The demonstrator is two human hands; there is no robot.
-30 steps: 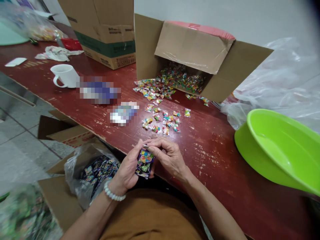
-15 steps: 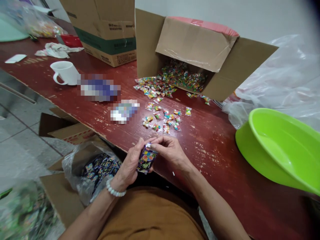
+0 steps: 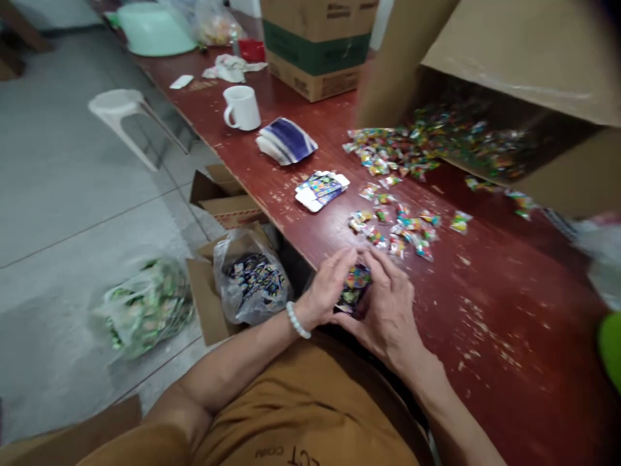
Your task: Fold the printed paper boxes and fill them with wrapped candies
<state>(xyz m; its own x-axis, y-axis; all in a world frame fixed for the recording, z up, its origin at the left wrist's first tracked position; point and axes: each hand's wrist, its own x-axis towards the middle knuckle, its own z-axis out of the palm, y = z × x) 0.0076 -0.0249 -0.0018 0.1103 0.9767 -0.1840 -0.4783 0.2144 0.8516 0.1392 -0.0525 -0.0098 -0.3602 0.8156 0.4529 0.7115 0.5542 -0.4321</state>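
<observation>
A small dark, colourfully printed candy box (image 3: 353,288) is held between both hands near the table's front edge. My left hand (image 3: 326,285) grips its left side, fingers closed round it. On the other side my right hand (image 3: 391,298) wraps over the box, hiding its right edge and most of its top. Just beyond the hands lie several clear-wrapped colourful candies (image 3: 396,226). Flattened printed cartons (image 3: 321,189) form a small stack to the left of them.
An open cardboard box (image 3: 524,71) spills wrapped candies onto the red table (image 3: 485,310). A white mug (image 3: 241,108) and a purple-white packet (image 3: 287,141) stand left. Below, a plastic-lined carton (image 3: 252,278) holds many dark packs. A white stool (image 3: 116,103) and green-filled bag (image 3: 145,304) are on the floor.
The view has swung left. My right hand has gone from pinching the box's top end to wrapping round its right side; my left hand still holds it.
</observation>
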